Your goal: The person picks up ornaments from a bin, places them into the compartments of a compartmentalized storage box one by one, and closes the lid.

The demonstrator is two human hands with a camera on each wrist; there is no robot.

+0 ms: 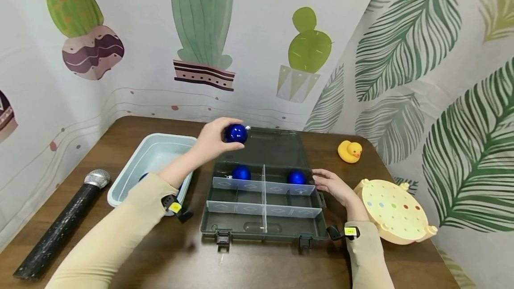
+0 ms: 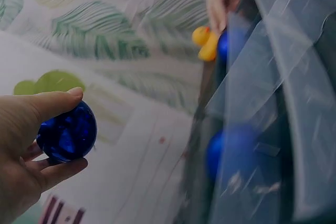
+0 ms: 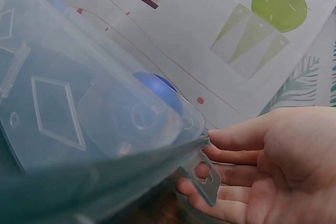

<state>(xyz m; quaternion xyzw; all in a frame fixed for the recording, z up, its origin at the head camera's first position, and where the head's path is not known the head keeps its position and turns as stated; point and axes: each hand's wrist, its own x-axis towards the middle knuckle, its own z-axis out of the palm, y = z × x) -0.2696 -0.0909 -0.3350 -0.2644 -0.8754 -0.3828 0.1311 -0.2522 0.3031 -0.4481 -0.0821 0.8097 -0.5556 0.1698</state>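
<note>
My left hand (image 1: pixel 213 139) pinches a shiny blue Christmas ball (image 1: pixel 236 133) between thumb and fingers, raised over the open lid of a dark see-through divider box (image 1: pixel 263 226). In the left wrist view the ball (image 2: pixel 68 132) sits at the fingertips. Two more blue balls rest in the box's back row, one in the left compartment (image 1: pixel 241 173) and one in the right (image 1: pixel 296 177). The right hand (image 1: pixel 332 185) touches the box's right side near its back corner, fingers lightly bent beside a side latch (image 3: pixel 205 182).
A pale blue basin (image 1: pixel 150 146) stands left of the box, with some blue showing inside behind the left sleeve. Further left lies a microphone (image 1: pixel 64 222). A yellow rubber duck (image 1: pixel 350 151) and a cream pegboard-like toy (image 1: pixel 393 208) are to the right. A printed cloth hangs behind.
</note>
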